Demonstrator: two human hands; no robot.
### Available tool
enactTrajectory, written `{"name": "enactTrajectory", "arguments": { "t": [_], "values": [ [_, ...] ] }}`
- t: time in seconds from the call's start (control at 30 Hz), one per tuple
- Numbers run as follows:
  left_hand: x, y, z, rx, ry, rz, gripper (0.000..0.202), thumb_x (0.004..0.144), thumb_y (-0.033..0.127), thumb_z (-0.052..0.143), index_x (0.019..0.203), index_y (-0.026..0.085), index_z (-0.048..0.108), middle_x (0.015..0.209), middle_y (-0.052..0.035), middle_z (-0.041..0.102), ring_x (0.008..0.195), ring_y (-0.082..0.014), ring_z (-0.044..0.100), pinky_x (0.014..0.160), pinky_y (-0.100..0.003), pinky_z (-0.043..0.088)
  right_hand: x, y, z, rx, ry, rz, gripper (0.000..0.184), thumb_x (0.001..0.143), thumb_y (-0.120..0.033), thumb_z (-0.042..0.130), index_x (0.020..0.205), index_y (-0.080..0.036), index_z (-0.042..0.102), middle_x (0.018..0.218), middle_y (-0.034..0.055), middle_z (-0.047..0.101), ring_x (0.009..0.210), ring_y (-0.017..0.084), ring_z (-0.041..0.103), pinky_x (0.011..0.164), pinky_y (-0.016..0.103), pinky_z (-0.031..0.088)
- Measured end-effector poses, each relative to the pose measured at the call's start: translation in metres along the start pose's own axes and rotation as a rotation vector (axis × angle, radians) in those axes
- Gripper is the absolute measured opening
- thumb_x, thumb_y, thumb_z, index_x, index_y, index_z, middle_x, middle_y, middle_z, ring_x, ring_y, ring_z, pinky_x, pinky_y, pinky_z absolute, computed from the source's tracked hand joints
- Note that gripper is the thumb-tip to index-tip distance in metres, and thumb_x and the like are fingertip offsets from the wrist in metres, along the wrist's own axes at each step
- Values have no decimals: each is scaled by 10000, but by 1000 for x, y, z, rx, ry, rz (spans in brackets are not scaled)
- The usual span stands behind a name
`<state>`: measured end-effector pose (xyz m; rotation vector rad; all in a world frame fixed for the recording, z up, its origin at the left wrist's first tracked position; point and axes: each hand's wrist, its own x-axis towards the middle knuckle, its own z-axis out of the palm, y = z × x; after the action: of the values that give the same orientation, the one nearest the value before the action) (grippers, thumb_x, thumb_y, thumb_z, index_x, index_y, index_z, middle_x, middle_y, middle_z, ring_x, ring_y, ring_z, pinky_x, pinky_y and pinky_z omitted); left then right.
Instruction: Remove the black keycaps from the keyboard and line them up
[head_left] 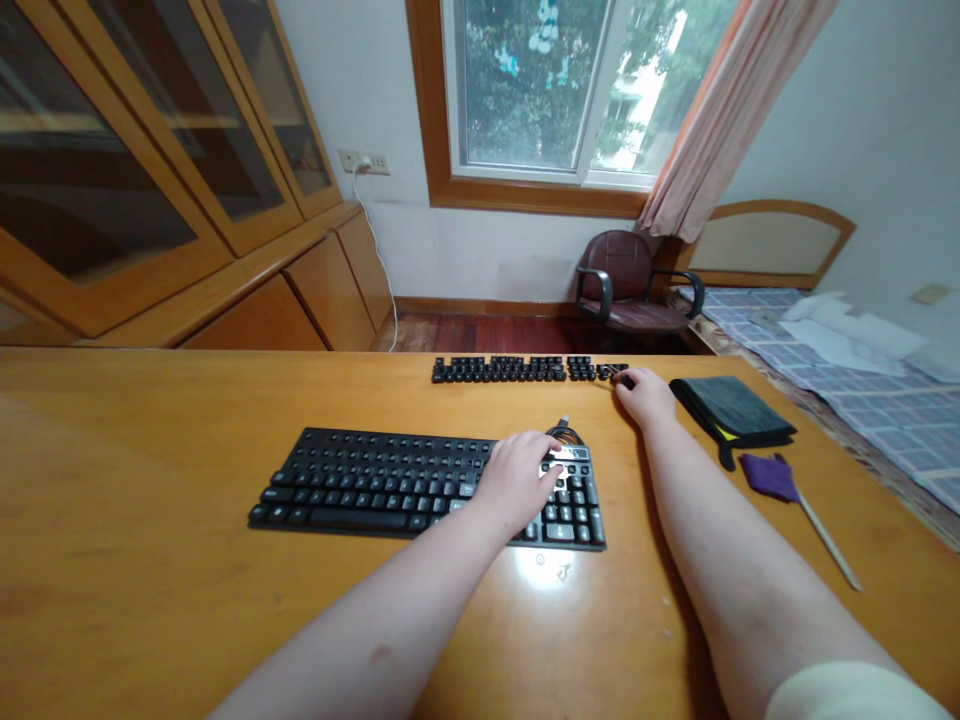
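Note:
A black keyboard (360,490) lies on the wooden desk; small, widely spaced switches show in its upper rows, while the lower rows carry keycaps. My left hand (514,485) rests on its right part, thumb and forefinger apart near the number pad, covering some keys. Beyond the keyboard, loose black keycaps (499,370) stand in rows along the desk's far edge. At the right end of these rows my right hand (646,398) is closed, its fingertips pinched on what looks like a wire keycap puller (609,370). The fingers partly hide it.
A coiled cable (566,433) lies behind the keyboard. To the right are a dark folded cloth or pouch (739,410), a purple cloth piece (769,478) and a thin pale stick (829,540). Past the desk stand a chair (630,280) and a bed (840,350).

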<state>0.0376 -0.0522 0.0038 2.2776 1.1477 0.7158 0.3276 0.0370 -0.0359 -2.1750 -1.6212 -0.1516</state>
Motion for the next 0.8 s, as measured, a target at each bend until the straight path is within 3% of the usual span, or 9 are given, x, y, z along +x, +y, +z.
{"name": "enactTrajectory", "arguments": {
  "t": [0.57, 0.8],
  "values": [
    [1, 1, 0, 4, -16, -9, 181, 779, 226, 586, 960, 217, 593, 1005, -34, 630, 967, -202, 555, 844, -344, 411, 0, 0, 1, 1, 20, -16, 266, 734, -260, 491, 930, -232, 669, 1003, 49, 650, 910, 224, 580, 726, 317, 444],
    [0, 1, 1, 8, -3, -9, 182, 775, 227, 591, 957, 222, 593, 998, -28, 633, 960, -203, 558, 839, -343, 411, -1, -3, -1, 5, 33, -31, 354, 752, -256, 494, 1074, -242, 641, 1036, 69, 626, 922, 227, 574, 754, 325, 451]
  ]
}}
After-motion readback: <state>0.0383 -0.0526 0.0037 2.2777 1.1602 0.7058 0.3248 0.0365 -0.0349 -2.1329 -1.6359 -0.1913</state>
